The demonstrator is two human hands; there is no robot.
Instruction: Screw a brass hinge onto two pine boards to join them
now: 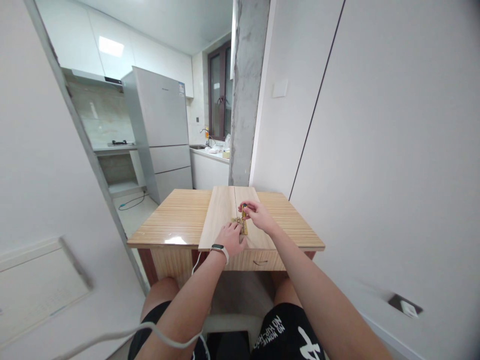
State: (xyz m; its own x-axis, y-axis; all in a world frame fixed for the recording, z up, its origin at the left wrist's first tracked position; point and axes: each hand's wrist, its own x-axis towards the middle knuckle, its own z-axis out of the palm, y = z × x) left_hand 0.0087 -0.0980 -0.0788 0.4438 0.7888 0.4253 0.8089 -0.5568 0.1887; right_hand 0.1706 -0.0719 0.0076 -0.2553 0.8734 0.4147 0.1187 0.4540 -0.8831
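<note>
On the light wooden boards (219, 212) in the middle of the table lies a small yellowish metal piece (245, 229), perhaps a hinge. My left hand (231, 237) rests over its left side with fingers spread, pressing it against the boards. My right hand (255, 214) pinches a small screwdriver with a yellow and dark handle (244, 210), held upright above the metal piece. The tool's tip is too small to make out. A band with a dark screen (218, 247) is on my left wrist.
The striped wooden table (168, 215) extends on both sides of the boards, with a drawer (258, 261) below its front edge. A white cable (150, 326) crosses my left forearm. A grey refrigerator (165, 115) stands beyond the table at the left; a white wall (375, 150) is at the right.
</note>
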